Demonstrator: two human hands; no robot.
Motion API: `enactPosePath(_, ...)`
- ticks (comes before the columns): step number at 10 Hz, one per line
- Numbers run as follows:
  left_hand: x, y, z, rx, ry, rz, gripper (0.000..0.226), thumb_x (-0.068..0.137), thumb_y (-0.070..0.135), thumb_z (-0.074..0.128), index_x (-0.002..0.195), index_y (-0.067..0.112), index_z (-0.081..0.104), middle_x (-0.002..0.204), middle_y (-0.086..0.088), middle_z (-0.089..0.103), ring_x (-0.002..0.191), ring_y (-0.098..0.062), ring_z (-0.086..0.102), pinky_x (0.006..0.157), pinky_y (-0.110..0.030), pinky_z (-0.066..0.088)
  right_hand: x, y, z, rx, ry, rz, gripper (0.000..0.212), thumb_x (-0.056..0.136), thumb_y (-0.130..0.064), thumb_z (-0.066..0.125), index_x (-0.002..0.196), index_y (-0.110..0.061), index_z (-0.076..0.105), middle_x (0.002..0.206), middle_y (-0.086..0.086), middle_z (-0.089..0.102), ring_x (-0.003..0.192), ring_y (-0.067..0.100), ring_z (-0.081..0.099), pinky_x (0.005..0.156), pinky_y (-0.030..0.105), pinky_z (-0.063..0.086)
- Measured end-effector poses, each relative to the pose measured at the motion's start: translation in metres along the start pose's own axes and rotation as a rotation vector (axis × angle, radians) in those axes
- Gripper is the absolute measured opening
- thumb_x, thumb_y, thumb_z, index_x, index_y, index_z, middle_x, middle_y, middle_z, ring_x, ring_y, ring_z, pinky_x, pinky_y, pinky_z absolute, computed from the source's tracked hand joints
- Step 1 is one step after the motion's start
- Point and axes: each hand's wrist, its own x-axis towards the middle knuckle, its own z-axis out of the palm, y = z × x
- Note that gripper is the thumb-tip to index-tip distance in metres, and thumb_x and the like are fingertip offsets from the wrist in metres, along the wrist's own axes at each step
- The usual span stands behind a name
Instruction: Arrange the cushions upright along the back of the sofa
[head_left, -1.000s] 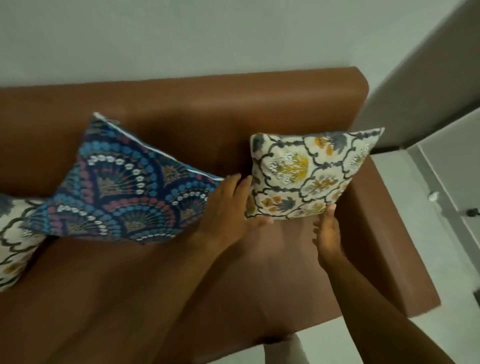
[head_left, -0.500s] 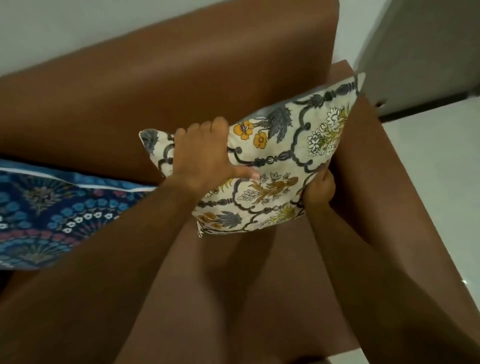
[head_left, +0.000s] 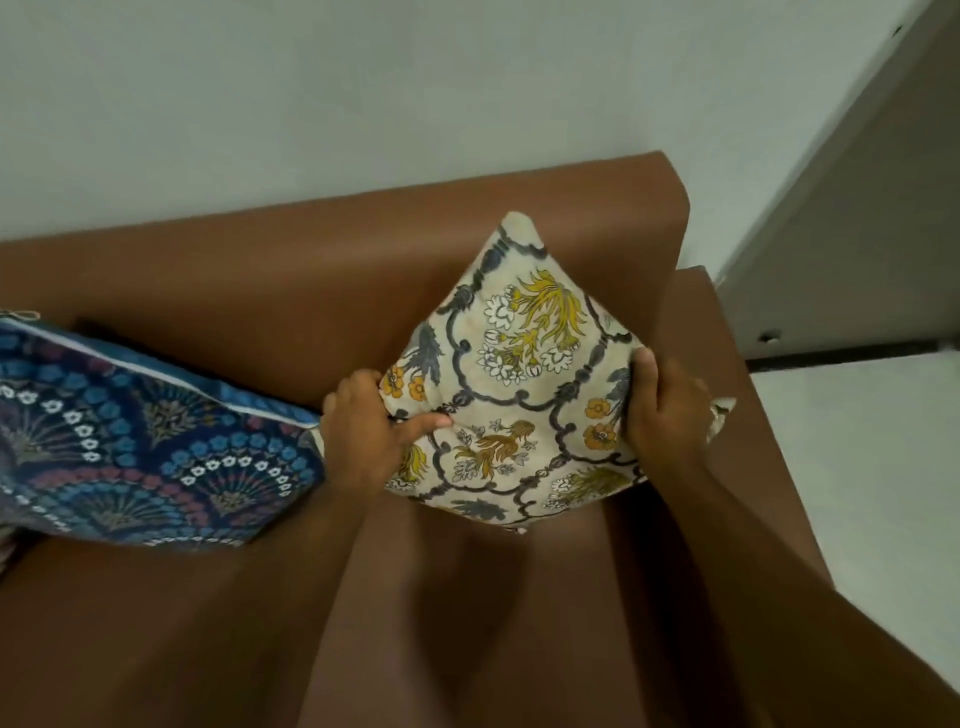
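Note:
A cream cushion with yellow flowers and grey scrollwork is held above the seat at the right end of the brown sofa. It is turned like a diamond, one corner pointing up against the backrest. My left hand grips its left corner and my right hand grips its right corner. A blue fan-patterned cushion leans against the backrest to the left, its right corner touching my left hand.
The sofa's right armrest runs just beyond the cream cushion. A pale wall stands behind the backrest. A grey door and light floor lie to the right.
Both hands took hold of the cream cushion, lifted it off the seat and rotated it from lying slanted to standing on a corner. The view shifted right, off the blue cushion.

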Motion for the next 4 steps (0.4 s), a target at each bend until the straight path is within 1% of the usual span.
enactPosePath(1,-0.004,-0.003,-0.013,0.054,-0.035,0.064,0.108,0.051,0.086,0.059,0.117,0.000,0.058,0.110,-0.019,0.062,0.107,-0.040,0.057,0.086,-0.051,0.045,-0.004,0.002,-0.014,-0.049,-0.025,-0.017,0.065,0.103,-0.054,0.033,0.092,0.003,0.064,0.089,0.024,0.066,0.086,0.042,0.060,0.077,0.051,0.045)
enactPosePath(2,-0.011,-0.004,-0.039,0.085,-0.053,0.087,0.109,0.057,0.086,0.059,0.130,0.005,0.057,0.120,-0.018,0.063,0.115,-0.039,0.057,0.091,-0.051,0.047,-0.015,-0.021,-0.032,-0.088,-0.005,-0.026,0.058,0.103,-0.050,0.038,0.108,0.000,0.066,0.104,0.023,0.066,0.098,0.040,0.060,0.088,0.047,0.043)
enactPosePath(3,-0.024,-0.012,-0.073,0.133,-0.059,0.089,0.116,0.060,0.093,0.053,0.138,0.007,0.051,0.127,-0.019,0.061,0.120,-0.039,0.055,0.096,-0.052,0.047,-0.033,-0.063,-0.048,-0.050,0.129,-0.084,0.052,0.100,-0.047,0.048,0.120,-0.001,0.062,0.115,0.024,0.061,0.108,0.038,0.054,0.092,0.042,0.037)
enactPosePath(4,-0.041,-0.033,-0.110,0.230,-0.082,0.148,0.122,0.059,0.099,0.038,0.138,0.007,0.053,0.132,-0.018,0.060,0.124,-0.038,0.055,0.098,-0.053,0.048,-0.060,-0.107,-0.044,-0.006,0.045,-0.231,0.055,0.096,-0.052,0.048,0.116,-0.002,0.061,0.113,0.021,0.059,0.104,0.035,0.053,0.090,0.045,0.042)
